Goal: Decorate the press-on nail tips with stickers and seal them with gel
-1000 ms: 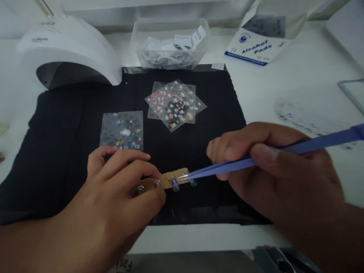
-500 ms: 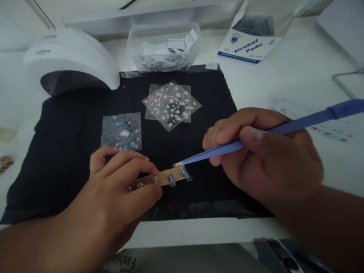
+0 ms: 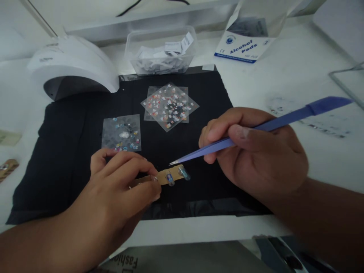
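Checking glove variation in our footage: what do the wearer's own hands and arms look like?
Left hand and right hand are ungloved, five-fingered; no rings, watch or bracelets show. The forearms are bare as far as visible, with no sleeves, cables or markings.

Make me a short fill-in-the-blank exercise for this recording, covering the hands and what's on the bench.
1. The right hand holds a pair of bluish ____.
2. Just past the left hand, the tan strip carries ____ coloured nail-shaped pieces.
3. On the white box, the word after "Alcohol" is ____.
4. The cloth under the overlapping sheets is ____ in colour.

Missing words: tweezers; two; Pads; black.
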A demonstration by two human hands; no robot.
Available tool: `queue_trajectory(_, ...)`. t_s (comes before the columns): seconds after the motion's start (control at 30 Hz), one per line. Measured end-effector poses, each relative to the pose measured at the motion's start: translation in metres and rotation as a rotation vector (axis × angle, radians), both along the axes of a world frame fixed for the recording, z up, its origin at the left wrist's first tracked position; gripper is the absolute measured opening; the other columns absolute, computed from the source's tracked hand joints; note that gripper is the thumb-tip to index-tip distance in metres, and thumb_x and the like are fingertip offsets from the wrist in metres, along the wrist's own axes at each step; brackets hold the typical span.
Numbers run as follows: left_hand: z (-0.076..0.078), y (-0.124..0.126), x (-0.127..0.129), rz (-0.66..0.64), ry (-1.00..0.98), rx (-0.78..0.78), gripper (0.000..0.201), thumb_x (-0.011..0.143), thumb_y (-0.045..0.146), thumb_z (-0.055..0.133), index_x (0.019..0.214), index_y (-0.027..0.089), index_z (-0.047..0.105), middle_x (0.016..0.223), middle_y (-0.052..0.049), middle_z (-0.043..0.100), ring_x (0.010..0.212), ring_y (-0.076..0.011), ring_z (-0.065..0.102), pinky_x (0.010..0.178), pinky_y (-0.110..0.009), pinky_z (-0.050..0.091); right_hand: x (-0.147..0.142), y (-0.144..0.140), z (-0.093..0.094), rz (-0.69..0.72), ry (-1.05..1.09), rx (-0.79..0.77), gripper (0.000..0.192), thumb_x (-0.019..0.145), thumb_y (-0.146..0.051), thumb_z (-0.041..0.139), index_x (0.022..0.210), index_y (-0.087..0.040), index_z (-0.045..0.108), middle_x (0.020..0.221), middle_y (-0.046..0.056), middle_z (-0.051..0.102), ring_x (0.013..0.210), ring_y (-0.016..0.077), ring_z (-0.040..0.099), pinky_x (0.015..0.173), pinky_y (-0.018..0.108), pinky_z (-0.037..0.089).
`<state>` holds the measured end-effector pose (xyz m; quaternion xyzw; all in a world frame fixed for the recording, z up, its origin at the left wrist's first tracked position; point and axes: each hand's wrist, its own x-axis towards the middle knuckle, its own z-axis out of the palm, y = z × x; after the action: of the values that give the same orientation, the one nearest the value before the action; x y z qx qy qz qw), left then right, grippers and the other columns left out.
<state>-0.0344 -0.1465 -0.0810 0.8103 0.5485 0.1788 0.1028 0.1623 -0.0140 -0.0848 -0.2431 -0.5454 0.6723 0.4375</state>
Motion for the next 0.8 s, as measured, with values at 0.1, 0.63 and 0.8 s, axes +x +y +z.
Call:
queue_trajectory(0.1, -0.0001, -0.0002, 0.0007, -0.002, -0.001, 0.001, 0.027, 0.093, 0.004, 0.051, 0.100, 0.026, 0.065, 0.105, -0.002, 0.065, 0.101, -0.0235, 0.058, 0.091, -0.049, 0.027, 0.0009, 0.0005, 0.0008, 0.013, 0.004, 0.010, 0.016, 0.081, -0.017, 0.064, 0.067, -0.017, 0.071, 0.061, 0.000, 0.064, 0.048, 0.0105, 0.060, 0.044, 0.025, 0.045)
queue_trajectory(0.63, -0.0011, -0.0001, 0.0022, 0.022, -0.006, -0.004, 0.024, 0.094, 0.005, 0.053, 0.099, 0.027, 0.064, 0.103, -0.001, 0.065, 0.100, -0.0224, 0.058, 0.091, -0.049, 0.027, -0.0015, -0.0004, 0.0022, -0.008, -0.001, -0.011, 0.016, 0.079, -0.022, 0.070, 0.063, -0.018, 0.071, 0.059, 0.000, 0.063, 0.047, 0.0109, 0.059, 0.043, 0.025, 0.045)
queue_trajectory(0.8, -0.0020, -0.0018, 0.0033, 0.027, 0.003, 0.016, 0.027, 0.094, 0.004, 0.052, 0.096, 0.027, 0.066, 0.102, -0.001, 0.065, 0.097, -0.0215, 0.057, 0.090, -0.049, 0.026, -0.0018, -0.0008, 0.0020, -0.020, -0.013, -0.007, 0.017, 0.079, -0.024, 0.071, 0.063, -0.018, 0.070, 0.059, 0.000, 0.062, 0.046, 0.0108, 0.059, 0.043, 0.026, 0.045)
